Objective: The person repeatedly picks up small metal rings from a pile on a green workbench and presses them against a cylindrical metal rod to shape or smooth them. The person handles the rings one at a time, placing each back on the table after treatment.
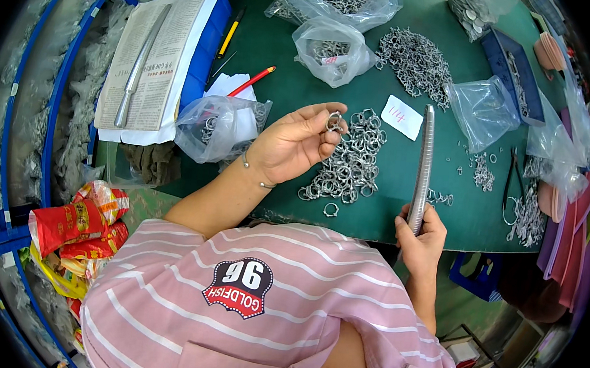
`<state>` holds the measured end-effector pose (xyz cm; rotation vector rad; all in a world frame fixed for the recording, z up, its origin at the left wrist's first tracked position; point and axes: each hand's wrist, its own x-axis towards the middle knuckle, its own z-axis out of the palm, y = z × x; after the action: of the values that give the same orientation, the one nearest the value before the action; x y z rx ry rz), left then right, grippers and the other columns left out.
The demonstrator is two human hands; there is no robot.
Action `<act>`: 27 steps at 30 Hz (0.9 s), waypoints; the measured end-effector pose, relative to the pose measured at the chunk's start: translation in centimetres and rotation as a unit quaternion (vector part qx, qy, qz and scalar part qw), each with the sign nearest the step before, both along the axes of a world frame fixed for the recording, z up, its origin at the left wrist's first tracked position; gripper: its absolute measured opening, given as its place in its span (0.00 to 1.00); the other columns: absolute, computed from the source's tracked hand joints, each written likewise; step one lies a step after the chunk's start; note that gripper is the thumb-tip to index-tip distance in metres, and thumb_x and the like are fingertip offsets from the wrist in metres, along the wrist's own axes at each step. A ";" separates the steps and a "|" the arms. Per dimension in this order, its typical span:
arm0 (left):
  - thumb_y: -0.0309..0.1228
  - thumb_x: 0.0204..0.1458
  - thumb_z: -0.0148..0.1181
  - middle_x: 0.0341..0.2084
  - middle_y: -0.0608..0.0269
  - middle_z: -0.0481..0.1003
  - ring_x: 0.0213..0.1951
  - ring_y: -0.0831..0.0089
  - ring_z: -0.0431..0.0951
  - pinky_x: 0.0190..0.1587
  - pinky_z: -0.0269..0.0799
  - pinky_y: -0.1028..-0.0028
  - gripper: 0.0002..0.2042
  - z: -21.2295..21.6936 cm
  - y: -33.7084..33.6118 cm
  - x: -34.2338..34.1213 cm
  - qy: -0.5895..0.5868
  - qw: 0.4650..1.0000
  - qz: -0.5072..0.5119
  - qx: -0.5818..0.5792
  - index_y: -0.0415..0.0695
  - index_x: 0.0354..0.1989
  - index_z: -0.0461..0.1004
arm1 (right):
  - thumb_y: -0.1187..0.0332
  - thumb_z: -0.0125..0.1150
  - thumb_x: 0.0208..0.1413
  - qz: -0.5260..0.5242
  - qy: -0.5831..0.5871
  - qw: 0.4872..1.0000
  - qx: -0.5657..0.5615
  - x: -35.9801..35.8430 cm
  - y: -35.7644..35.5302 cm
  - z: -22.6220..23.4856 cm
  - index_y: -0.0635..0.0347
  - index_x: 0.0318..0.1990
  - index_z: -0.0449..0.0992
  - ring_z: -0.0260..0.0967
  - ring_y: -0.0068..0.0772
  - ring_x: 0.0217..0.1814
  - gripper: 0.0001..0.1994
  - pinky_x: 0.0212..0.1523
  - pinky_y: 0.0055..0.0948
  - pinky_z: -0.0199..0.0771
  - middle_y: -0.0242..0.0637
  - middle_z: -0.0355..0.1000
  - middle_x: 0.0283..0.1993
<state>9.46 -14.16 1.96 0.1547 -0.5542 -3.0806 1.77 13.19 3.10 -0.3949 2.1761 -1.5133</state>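
My left hand (295,139) pinches a silver ring (334,122) between thumb and fingers, just above the table. Under and beside it spreads a pile of silver rings (348,164), and a single ring (331,210) lies apart at the near side. My right hand (424,239) is closed round the lower end of a ring mandrel (422,169), a tapered metal stick with graduated lines. The mandrel points up and away from me, and the ring is apart from it. Several small rings (440,197) lie beside the mandrel.
Behind the pile are a paper tag (401,117), a heap of chain-like metal pieces (415,64) and clear bags (335,51). At right are a blue tray (512,76) and pliers (512,175). Another metal rod (139,70) lies on newspaper (174,52) at left, near a red pen (251,81).
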 end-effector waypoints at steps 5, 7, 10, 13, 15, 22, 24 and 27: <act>0.31 0.61 0.46 0.38 0.59 0.70 0.37 0.77 0.72 0.38 0.71 0.80 0.09 0.1 0.2 -0.1 -0.026 0.999 0.025 -0.034 0.40 0.41 0.70 | 0.80 0.61 0.41 0.006 -0.004 1.000 0.000 0.2 -0.2 0.0 0.66 0.30 0.71 0.59 0.17 0.26 0.07 0.27 0.19 0.60 0.29 0.65 0.25; 0.31 0.61 0.46 0.35 0.60 0.71 0.36 0.77 0.73 0.39 0.72 0.80 0.09 0.0 0.1 -0.1 -0.035 0.998 0.026 -0.045 0.40 0.37 0.71 | 0.80 0.60 0.41 0.007 -0.004 1.000 -0.001 0.3 -0.3 0.0 0.66 0.30 0.71 0.58 0.17 0.25 0.06 0.27 0.19 0.60 0.29 0.65 0.25; 0.32 0.61 0.47 0.32 0.60 0.71 0.35 0.77 0.73 0.39 0.73 0.80 0.10 -0.1 0.2 -0.2 -0.060 0.998 0.033 -0.011 0.38 0.36 0.71 | 0.80 0.60 0.41 0.010 -0.010 1.000 -0.005 0.4 -0.3 -0.1 0.66 0.29 0.71 0.59 0.17 0.25 0.06 0.27 0.20 0.61 0.30 0.65 0.25; 0.31 0.61 0.47 0.34 0.60 0.70 0.34 0.78 0.72 0.37 0.72 0.82 0.10 0.9 0.6 -0.3 -0.143 0.988 0.063 -0.001 0.36 0.37 0.70 | 0.80 0.60 0.41 0.016 -0.012 1.000 -0.003 0.5 -0.5 0.1 0.66 0.29 0.71 0.60 0.18 0.25 0.06 0.27 0.20 0.61 0.31 0.66 0.25; 0.30 0.61 0.47 0.34 0.62 0.68 0.32 0.80 0.70 0.34 0.69 0.84 0.09 0.8 0.4 -0.4 -0.154 0.985 0.040 0.059 0.36 0.37 0.70 | 0.80 0.60 0.41 0.018 -0.017 1.000 -0.001 0.6 -0.6 0.0 0.66 0.28 0.71 0.61 0.19 0.25 0.05 0.27 0.21 0.62 0.32 0.66 0.25; 0.30 0.61 0.45 0.30 0.66 0.63 0.25 0.83 0.61 0.27 0.62 0.83 0.09 0.7 0.1 -0.2 -0.123 0.977 -0.019 0.175 0.37 0.36 0.68 | 0.80 0.60 0.40 0.025 -0.009 1.000 0.003 0.7 -0.6 0.0 0.67 0.28 0.71 0.62 0.21 0.25 0.06 0.28 0.22 0.62 0.33 0.67 0.25; 0.30 0.61 0.45 0.31 0.66 0.64 0.27 0.82 0.63 0.28 0.64 0.82 0.09 0.1 -0.1 -0.1 -0.095 0.976 -0.037 0.191 0.37 0.36 0.68 | 0.80 0.60 0.40 0.027 -0.008 1.000 0.008 0.7 -0.6 0.1 0.67 0.28 0.71 0.62 0.21 0.25 0.06 0.28 0.22 0.62 0.33 0.67 0.25; 0.30 0.61 0.46 0.33 0.64 0.66 0.30 0.79 0.66 0.32 0.67 0.80 0.08 0.5 0.0 -0.2 -0.124 0.979 -0.010 0.161 0.38 0.36 0.68 | 0.79 0.61 0.40 0.032 0.000 0.999 0.003 0.7 -0.7 0.0 0.66 0.28 0.71 0.62 0.22 0.26 0.06 0.28 0.22 0.63 0.33 0.67 0.26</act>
<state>9.25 -14.12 2.49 0.5424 -0.0508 -3.1666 2.43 12.54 3.09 -0.4581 2.1465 -1.4713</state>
